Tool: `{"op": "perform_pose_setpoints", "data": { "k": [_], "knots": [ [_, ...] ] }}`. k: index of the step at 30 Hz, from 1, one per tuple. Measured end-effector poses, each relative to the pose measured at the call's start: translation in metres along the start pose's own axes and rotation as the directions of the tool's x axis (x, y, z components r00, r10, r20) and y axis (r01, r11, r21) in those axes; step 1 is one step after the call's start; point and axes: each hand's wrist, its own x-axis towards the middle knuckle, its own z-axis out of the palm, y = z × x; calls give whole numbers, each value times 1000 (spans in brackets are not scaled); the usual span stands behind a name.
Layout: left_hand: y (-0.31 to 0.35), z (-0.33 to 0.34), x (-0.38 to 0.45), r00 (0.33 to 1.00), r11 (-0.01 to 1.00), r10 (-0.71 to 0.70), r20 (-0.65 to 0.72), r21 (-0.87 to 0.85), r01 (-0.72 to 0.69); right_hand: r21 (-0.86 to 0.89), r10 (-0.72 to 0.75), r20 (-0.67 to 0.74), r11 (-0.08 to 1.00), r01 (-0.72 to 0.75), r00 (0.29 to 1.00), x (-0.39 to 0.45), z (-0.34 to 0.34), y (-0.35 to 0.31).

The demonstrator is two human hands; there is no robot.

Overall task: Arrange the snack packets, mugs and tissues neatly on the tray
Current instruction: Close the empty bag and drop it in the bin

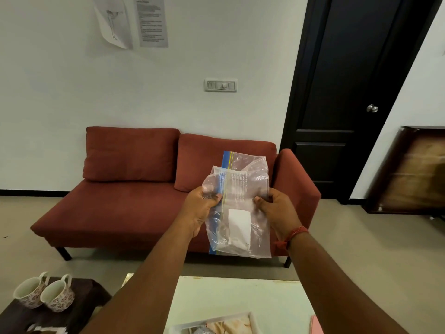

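Observation:
I hold a clear zip-top plastic bag (238, 201) with a blue strip up in front of me, above the table. My left hand (201, 208) pinches its left edge and my right hand (274, 208) grips its right edge. A white folded tissue (239, 224) shows through the bag. Two floral mugs (44, 294) stand tilted side by side on a dark side table (79, 307) at the lower left. The white-rimmed tray (216, 320) peeks in at the bottom edge with something pale on it, mostly cut off.
A pale table top (240, 300) lies below my arms. A red sofa (134, 189) stands behind it against the wall. A dark door (349, 92) is at the right, and a wooden framed panel (414, 172) leans on the far right wall.

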Motion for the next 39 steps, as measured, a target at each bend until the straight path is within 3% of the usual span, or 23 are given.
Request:
{"op": "perform_pose_setpoints", "data": {
  "k": [4, 6, 12, 16, 18, 21, 24, 28, 32, 34, 37, 39],
  "knots": [
    [7, -6, -2, 967, 998, 14, 255, -59, 1, 80, 13, 47, 997, -17, 999, 1, -2, -5],
    [10, -10, -3, 949, 999, 24, 315, -29, -16, 151, 20, 87, 988, -33, 996, 2, -5, -6],
    [11, 2, -2, 993, 998, 63, 99, -11, -62, 297, 7, 92, 954, -34, 996, 7, -2, -4],
    [11, 6, -2, 981, 988, 148, 124, -62, -141, 330, 30, 88, 942, -57, 996, 9, -6, -6],
    [14, 8, 0, 983, 985, 153, 103, -90, -144, 330, 72, 152, 937, -119, 986, 9, -9, -9],
    [16, 11, 0, 986, 988, 150, 77, -57, -146, 387, 163, 381, 866, -317, 910, 8, -19, -11],
    [16, 9, -5, 985, 985, 156, 80, 66, -161, 221, 226, 488, 902, -370, 843, 6, -22, -13],
    [24, 7, -8, 984, 953, -53, 170, 304, -1, -153, 195, 352, 977, -150, 915, 6, -15, -11],
    [15, 2, -13, 927, 981, -169, 335, 148, 125, -438, 172, 344, 899, -4, 923, 6, -19, 0],
    [7, 10, -14, 929, 934, -200, 312, 347, 85, -458, 173, 351, 889, 8, 920, 6, -26, 10],
    [-15, 32, -11, 981, 768, -21, 191, 631, -107, -445, 127, 343, 895, 42, 931, 1, -38, 27],
    [-34, 51, -15, 978, 650, 116, 172, 732, -206, -548, 79, 337, 827, 127, 938, -1, -45, 41]
  ]
}}
